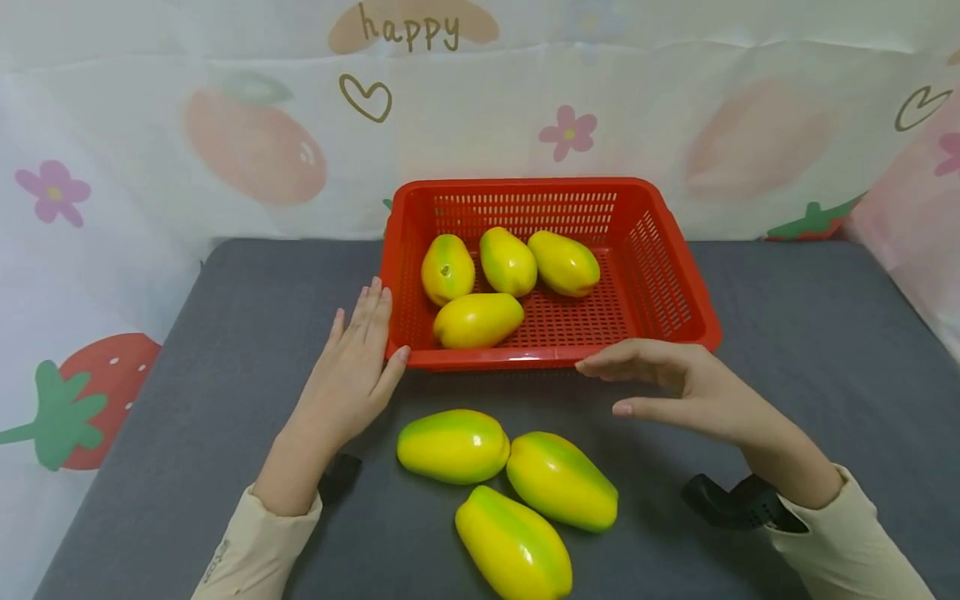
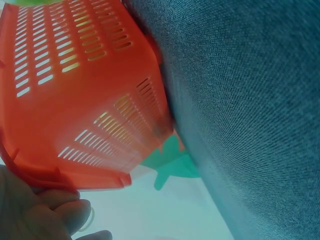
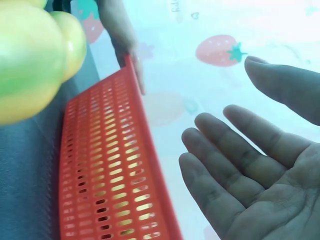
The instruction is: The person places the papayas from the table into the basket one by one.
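A red plastic basket with slotted walls holds several yellow-green papayas. My left hand lies with straight fingers along the basket's left rim, its thumb at the front left corner. In the left wrist view, those fingers are right at the rim. My right hand hovers by the front right of the basket, thumb apart from the fingers. The right wrist view shows its palm with nothing in it. Three more papayas lie close together on the table in front of the basket.
A grey cloth covers the table. Behind it hangs a white curtain printed with fruit, flowers and hearts, close to the basket's back side. A black wrist camera sticks out below my right wrist.
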`<act>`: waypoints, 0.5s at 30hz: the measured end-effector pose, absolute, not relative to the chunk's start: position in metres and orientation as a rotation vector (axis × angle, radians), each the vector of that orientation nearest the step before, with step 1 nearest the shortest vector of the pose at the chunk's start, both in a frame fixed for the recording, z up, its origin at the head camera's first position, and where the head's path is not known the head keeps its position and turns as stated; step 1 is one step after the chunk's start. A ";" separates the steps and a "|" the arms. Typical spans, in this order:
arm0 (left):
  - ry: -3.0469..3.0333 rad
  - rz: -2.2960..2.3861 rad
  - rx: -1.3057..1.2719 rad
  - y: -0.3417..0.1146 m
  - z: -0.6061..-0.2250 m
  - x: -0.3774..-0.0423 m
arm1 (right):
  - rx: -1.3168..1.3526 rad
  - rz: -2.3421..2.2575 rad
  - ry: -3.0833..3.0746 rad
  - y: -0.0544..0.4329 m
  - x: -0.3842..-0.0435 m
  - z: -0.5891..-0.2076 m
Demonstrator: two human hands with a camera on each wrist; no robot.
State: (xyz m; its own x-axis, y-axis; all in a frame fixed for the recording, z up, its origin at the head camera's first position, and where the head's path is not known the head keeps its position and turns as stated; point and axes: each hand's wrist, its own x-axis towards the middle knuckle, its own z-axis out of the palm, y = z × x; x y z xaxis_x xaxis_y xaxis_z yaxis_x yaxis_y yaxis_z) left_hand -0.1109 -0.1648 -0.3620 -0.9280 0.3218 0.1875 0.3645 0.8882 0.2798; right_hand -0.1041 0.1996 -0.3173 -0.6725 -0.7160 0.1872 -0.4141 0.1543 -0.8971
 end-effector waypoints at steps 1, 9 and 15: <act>-2.922 -0.471 -0.532 -0.165 -0.362 -0.111 | -1.089 -1.519 2.151 0.200 -0.102 -0.319; -2.932 -0.459 -0.526 -0.165 -0.361 -0.110 | -1.042 -1.466 2.183 0.204 -0.090 -0.329; -2.923 -0.460 -0.522 -0.165 -0.362 -0.110 | -1.005 -1.416 2.182 0.205 -0.085 -0.338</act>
State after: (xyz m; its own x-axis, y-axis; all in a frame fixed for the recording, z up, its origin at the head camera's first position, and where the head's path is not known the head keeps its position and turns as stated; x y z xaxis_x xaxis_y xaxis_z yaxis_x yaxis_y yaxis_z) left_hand -0.1104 -0.1646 -0.3620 -0.9306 0.3156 0.1852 0.3572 0.8932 0.2730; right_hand -0.0850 0.2047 -0.3381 -0.6864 -0.7223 0.0840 -0.3709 0.2483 -0.8949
